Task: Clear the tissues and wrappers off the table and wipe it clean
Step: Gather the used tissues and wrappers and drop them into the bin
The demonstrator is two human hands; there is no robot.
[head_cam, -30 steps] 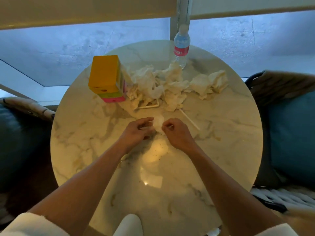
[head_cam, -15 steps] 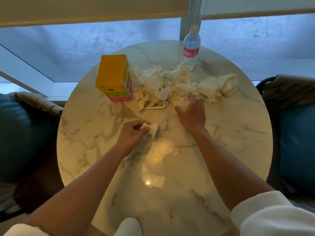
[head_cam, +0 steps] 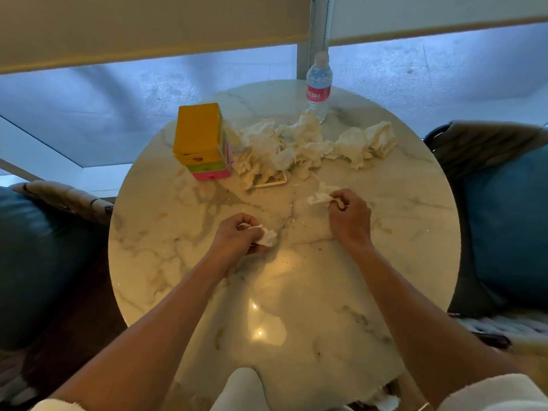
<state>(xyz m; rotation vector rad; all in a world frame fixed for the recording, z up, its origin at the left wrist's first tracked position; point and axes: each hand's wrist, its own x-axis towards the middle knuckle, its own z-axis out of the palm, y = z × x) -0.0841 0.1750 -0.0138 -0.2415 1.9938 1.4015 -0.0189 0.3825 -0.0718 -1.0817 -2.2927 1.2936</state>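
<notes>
A heap of crumpled white tissues [head_cam: 299, 146] lies across the far half of the round marble table [head_cam: 184, 262]. My left hand [head_cam: 237, 237] grips a small wadded tissue [head_cam: 267, 236] near the table's middle. To the right and a little farther out, my right hand [head_cam: 350, 216] pinches another small scrap of tissue [head_cam: 318, 198] just above the tabletop. A thin white wrapper strip [head_cam: 271, 183] lies at the near edge of the heap. Dark crumbs [head_cam: 292, 223] dot the marble between my hands.
A yellow and pink box [head_cam: 201, 140] stands at the far left beside the heap. A water bottle with a pink label [head_cam: 318, 87] stands at the far edge. Blue cushioned chairs [head_cam: 504, 226] flank the table on both sides. A window runs behind.
My right hand has drawn back from the tissue heap toward me, now pinching a small scrap. My left hand keeps its wadded tissue and has barely moved.
</notes>
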